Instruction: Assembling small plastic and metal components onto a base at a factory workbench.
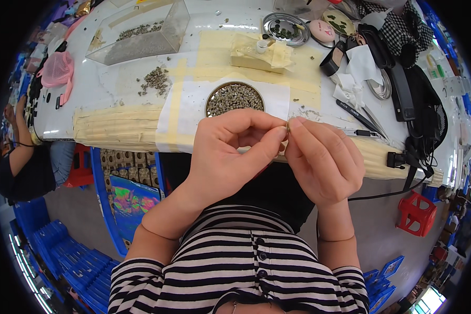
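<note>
My left hand [230,146] and my right hand [324,157] meet fingertip to fingertip above the table's near edge. Thumb and forefinger of each are pinched together on a tiny part, mostly hidden by the fingers and too small to name. Just beyond my left hand lies a round dish [208,107] full of small metal parts [235,98], on a white sheet [180,112] taped to the tabletop. A loose heap of similar small parts [154,81] sits farther left.
A clear plastic box [175,39] with more parts stands at the far left. Behind the dish is a tape-covered block [259,55]. Tweezers [358,116] lie to the right, near a black strap [400,91]. A blue crate [107,209] stands below left; a red stool [417,213] is at right.
</note>
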Motion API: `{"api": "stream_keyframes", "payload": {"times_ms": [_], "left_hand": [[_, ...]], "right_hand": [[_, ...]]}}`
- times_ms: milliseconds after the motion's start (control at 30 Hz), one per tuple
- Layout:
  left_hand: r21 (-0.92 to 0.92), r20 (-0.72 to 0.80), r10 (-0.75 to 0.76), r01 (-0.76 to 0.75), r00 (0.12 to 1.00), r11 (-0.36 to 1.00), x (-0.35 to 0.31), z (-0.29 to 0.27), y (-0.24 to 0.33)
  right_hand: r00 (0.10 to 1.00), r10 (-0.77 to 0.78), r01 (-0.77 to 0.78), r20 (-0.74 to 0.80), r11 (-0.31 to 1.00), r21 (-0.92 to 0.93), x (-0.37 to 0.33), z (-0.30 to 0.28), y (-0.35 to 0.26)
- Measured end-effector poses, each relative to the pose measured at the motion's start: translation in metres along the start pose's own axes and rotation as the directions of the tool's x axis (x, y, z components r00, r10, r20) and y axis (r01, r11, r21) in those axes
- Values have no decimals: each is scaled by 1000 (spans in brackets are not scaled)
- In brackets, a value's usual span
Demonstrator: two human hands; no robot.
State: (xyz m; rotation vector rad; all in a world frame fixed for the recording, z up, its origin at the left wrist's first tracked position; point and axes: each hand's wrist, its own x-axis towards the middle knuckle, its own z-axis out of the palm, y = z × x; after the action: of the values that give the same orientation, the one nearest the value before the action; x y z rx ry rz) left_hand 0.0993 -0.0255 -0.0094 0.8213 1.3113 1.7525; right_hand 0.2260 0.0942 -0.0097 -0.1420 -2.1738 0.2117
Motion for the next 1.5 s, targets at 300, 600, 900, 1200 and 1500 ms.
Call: {"api": "stream_keyframes", "payload": {"times_ms": [300,600,900,1200,1500], "left_hand": [[-78,15,-20,21,1000,997,1,0,-1],[-105,40,-155,159,987,982,3,-5,9],[-37,5,-186,186,983,982,1,-3,11],[15,42,-206,206,978,978,2,-8,14],[47,69,-227,224,971,973,3,-11,14]], "right_hand": [[991,133,-125,-32,973,193,-1,3,3],[989,145,-135,-34,969,207,1,2,0],[969,247,-247,34,934,257,2,0,-3],[975,203,-218,88,945,243,2,-1,0],[944,263,-314,200,902,296,6,-9,-3]]}}
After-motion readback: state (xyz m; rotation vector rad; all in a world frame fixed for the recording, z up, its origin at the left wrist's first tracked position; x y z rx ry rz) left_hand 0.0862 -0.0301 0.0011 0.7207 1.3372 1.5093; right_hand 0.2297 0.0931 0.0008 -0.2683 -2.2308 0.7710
